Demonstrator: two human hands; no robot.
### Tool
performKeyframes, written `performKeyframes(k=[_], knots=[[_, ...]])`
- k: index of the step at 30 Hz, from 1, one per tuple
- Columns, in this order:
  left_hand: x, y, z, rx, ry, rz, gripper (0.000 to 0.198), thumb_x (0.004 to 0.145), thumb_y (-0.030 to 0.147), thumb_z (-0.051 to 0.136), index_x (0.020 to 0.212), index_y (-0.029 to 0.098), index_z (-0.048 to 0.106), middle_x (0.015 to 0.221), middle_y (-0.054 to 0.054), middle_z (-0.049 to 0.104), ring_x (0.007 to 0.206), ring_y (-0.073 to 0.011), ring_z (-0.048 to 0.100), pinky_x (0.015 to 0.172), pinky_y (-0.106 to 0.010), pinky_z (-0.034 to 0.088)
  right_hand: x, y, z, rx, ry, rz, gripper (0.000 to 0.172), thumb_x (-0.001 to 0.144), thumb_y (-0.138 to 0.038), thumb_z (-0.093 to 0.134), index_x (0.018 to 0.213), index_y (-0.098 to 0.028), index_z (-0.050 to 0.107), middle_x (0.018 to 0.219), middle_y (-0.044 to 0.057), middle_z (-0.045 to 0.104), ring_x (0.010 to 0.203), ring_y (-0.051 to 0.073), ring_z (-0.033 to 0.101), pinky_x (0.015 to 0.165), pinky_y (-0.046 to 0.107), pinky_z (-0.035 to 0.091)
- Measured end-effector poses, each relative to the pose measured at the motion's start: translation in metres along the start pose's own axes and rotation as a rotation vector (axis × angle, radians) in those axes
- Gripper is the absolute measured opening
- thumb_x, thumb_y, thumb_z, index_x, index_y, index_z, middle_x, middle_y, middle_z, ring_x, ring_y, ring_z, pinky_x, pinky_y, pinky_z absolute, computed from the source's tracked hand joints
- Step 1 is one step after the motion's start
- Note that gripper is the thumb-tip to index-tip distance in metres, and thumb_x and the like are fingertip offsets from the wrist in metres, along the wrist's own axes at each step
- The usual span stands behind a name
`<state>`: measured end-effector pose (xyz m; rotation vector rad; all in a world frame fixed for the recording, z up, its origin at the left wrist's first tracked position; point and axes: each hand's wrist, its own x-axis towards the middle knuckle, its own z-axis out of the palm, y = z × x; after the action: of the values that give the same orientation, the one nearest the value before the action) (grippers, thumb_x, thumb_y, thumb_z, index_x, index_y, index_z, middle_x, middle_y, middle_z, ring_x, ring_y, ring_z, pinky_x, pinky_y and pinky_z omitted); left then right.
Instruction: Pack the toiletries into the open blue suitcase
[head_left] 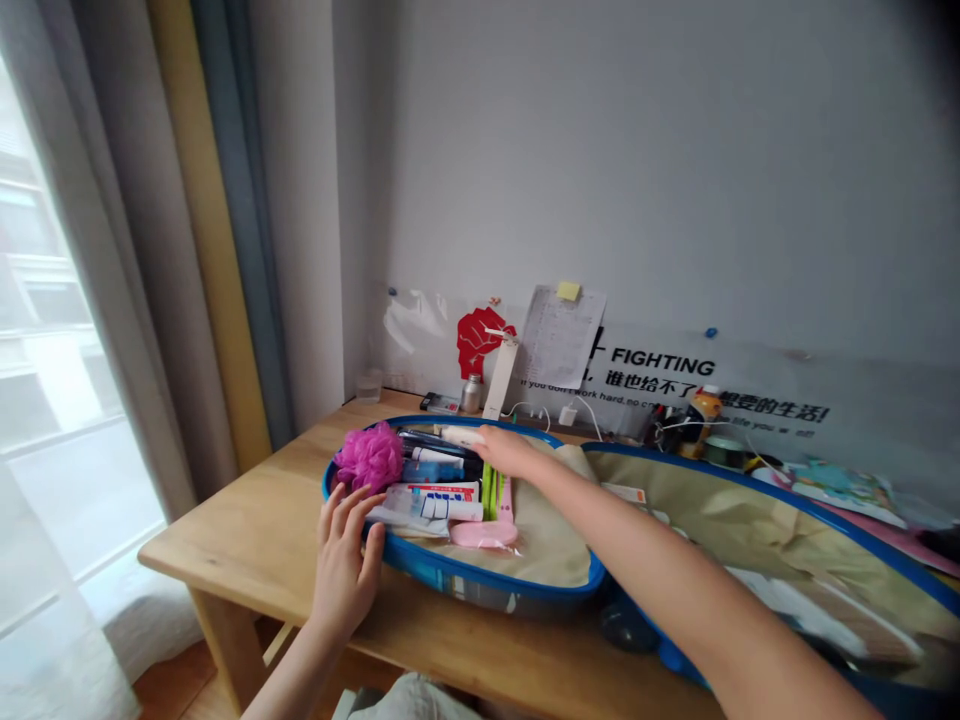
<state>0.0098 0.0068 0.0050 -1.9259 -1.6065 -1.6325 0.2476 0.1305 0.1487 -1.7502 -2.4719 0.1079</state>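
Observation:
An open suitcase with a blue rim (517,584) and beige lining lies on the wooden table. My left hand (349,548) rests at its near left edge, fingers spread and empty, close to a bright pink bath puff (370,456). Reaching across the case, my right hand (504,450) is closed at the end of a whitish, slim item (459,435) near the back rim; its fingertips are partly hidden. Between the hands lie toothpaste (442,490), a blue-capped tube (450,510), a pink case (484,534) and a green item (491,492).
The suitcase's other half (675,480) spreads to the right with several things inside. Behind stand a white lamp (501,375), a small metallic bottle (471,393) and an orange bottle (701,420). Curtains (210,230) hang at the left by a window. A paper sheet (562,335) hangs on the wall.

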Motion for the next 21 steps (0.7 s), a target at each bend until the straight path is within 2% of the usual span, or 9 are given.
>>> performKeyframes(k=[4,15,18,21], knots=[[0.0,-0.001,0.001,-0.003,0.002,-0.005,0.032,0.1,0.035,0.04,0.12,0.023,0.062,0.131,-0.011,0.059,0.144,-0.0299,0.033,0.119,-0.056,0.03,0.016,-0.027,0.023,-0.084,-0.003,-0.05,0.038,0.095,-0.041,0.059,0.126,-0.018,0.059,0.128,0.009,0.061,0.11,0.021,0.062,0.095,0.044,0.054],[0.0,0.0,0.001,-0.002,0.013,0.005,0.032,0.1,0.035,0.04,0.118,0.023,0.063,0.13,-0.011,0.059,0.142,-0.0306,0.035,0.118,-0.057,0.032,0.015,-0.026,0.035,-0.137,-0.032,-0.171,0.043,0.095,-0.038,0.06,0.133,-0.02,0.055,0.136,0.01,0.056,0.114,0.022,0.061,0.095,0.045,0.055],[0.0,0.0,0.0,-0.001,0.01,0.005,0.032,0.099,0.036,0.04,0.118,0.023,0.063,0.13,-0.011,0.059,0.142,-0.0305,0.035,0.119,-0.056,0.031,0.017,-0.019,0.03,-0.098,-0.008,-0.188,0.041,0.095,-0.037,0.06,0.132,-0.02,0.056,0.135,0.01,0.057,0.113,0.021,0.061,0.095,0.044,0.055],[0.0,-0.001,0.001,0.001,0.008,0.021,0.032,0.099,0.036,0.041,0.119,0.024,0.063,0.131,-0.01,0.059,0.142,-0.0303,0.035,0.119,-0.055,0.031,0.014,0.013,0.006,-0.061,0.055,-0.17,0.04,0.096,-0.038,0.058,0.132,-0.021,0.056,0.136,0.01,0.057,0.115,0.021,0.061,0.097,0.045,0.054]])
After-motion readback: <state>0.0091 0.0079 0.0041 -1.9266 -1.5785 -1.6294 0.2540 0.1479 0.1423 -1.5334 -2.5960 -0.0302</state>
